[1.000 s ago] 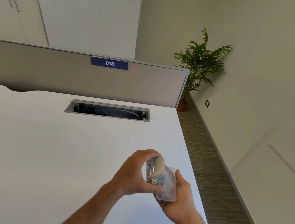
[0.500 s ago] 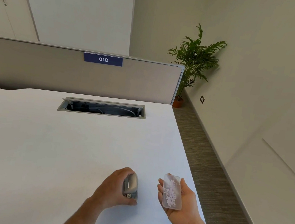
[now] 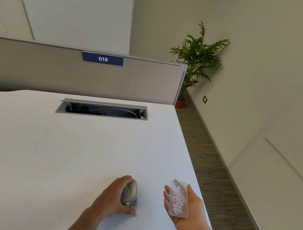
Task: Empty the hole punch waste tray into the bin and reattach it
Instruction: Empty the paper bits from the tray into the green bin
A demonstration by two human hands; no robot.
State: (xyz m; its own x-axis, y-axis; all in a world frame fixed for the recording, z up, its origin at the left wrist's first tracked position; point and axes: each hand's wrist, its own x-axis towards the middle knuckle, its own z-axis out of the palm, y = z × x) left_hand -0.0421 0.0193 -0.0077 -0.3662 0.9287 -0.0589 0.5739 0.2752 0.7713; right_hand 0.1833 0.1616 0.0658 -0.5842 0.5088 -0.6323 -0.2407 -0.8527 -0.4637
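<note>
My left hand [image 3: 112, 199] grips a small grey metal hole punch [image 3: 130, 194] and holds it down on the white desk [image 3: 66, 152] near its front right. My right hand [image 3: 186, 212] lies palm up to the right of it, near the desk's right edge. In that palm rests the clear plastic waste tray [image 3: 178, 201], separate from the punch, with a heap of small white paper dots inside. No bin is in view.
A grey cable slot [image 3: 102, 109] is cut into the desk farther back, in front of a grey partition [image 3: 38, 68] labelled 018. Right of the desk runs a strip of carpeted floor [image 3: 219, 190] along a wall, with a potted plant [image 3: 195, 63] in the corner.
The tray came off the punch. My left hand lowered the punch onto the desk, and my right hand carried the tray to the right, palm up.
</note>
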